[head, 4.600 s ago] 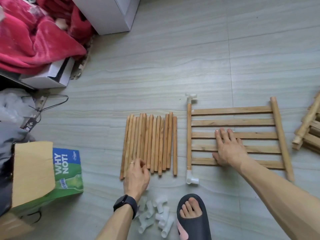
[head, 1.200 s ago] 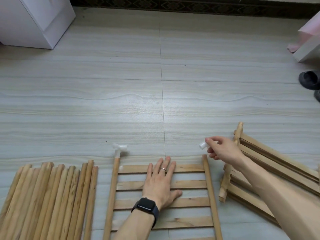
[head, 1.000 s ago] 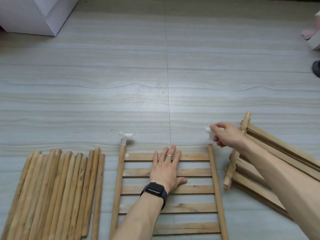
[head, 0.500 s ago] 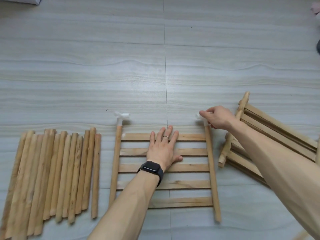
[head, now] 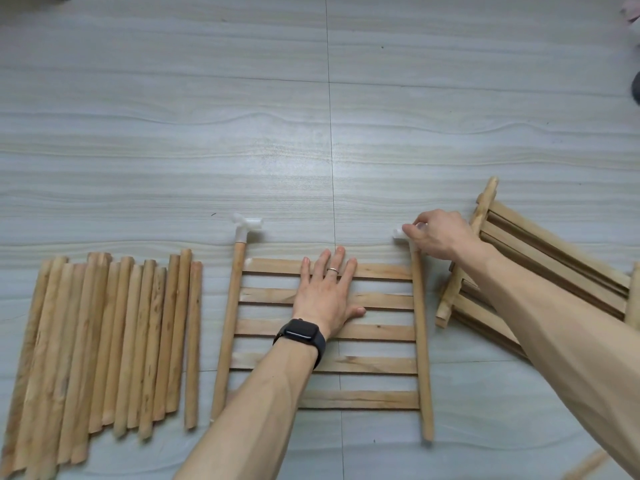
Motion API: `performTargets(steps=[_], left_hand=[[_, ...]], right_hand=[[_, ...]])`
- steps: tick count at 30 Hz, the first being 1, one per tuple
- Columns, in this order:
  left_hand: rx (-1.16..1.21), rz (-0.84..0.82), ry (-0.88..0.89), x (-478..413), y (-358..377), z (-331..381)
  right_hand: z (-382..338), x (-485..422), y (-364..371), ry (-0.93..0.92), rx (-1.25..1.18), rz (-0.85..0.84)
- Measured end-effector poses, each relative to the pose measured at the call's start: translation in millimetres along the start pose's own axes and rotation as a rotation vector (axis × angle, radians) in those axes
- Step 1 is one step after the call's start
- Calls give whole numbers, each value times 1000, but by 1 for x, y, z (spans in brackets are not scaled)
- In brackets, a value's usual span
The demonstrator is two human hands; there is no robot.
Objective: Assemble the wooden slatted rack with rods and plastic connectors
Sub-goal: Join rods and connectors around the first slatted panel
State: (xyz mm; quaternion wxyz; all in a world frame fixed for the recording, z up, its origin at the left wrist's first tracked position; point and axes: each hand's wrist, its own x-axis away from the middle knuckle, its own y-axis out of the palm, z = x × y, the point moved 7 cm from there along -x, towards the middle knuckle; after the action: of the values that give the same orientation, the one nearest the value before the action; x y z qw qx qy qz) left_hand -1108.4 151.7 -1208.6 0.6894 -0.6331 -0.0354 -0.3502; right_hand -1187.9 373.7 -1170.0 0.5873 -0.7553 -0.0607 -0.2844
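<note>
1. Left hand (head: 325,296): fingers straight and spread, palm flat on the upper slats of the slatted panel (head: 381,330), pressing it to the floor (head: 346,133). It holds nothing. There is a black watch (head: 300,333) at the wrist.
2. Right hand (head: 440,233): fingers curled, pinching a white plastic connector (head: 399,233) at the far end of the panel's right rail (head: 420,341). The fingers cover the joint, so I cannot tell whether the socket is on the rail tip yet.
3. Slatted panel: lies flat, five slats between two round rails. It sits between the loose rods (head: 104,341) on its left and the stacked panels (head: 547,268) on its right.
4. Fitted connector (head: 246,226): seated on the far end of the left rail (head: 228,323), one branch pointing towards the right rail. A ready pattern for the second piece.
5. Step in hand, as I judge it: seating the connector on the right rail.
6. Method advised:
   - Line the socket up with the rail's axis before any force.
   - Turn the side branch to mirror the fitted one.
   - Push straight along the rail, not down onto it.
   - Lean on the flat left palm so the panel cannot skid back.
7. Hazards: a tilted socket is likely to jam part-way. A light panel on smooth floor may slide under the push.
8. Loose rods: laid side by side, well apart from both hands.
</note>
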Motion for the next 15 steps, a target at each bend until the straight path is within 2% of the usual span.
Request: performTargets(steps=[11,15], left_hand=[[-4,-9,9,-1,3,0],[-16,-21,24,-3,3,-1]], right_hand=[[10,10,8,-8,-18,-31],[14,14,14,21,-89,29]])
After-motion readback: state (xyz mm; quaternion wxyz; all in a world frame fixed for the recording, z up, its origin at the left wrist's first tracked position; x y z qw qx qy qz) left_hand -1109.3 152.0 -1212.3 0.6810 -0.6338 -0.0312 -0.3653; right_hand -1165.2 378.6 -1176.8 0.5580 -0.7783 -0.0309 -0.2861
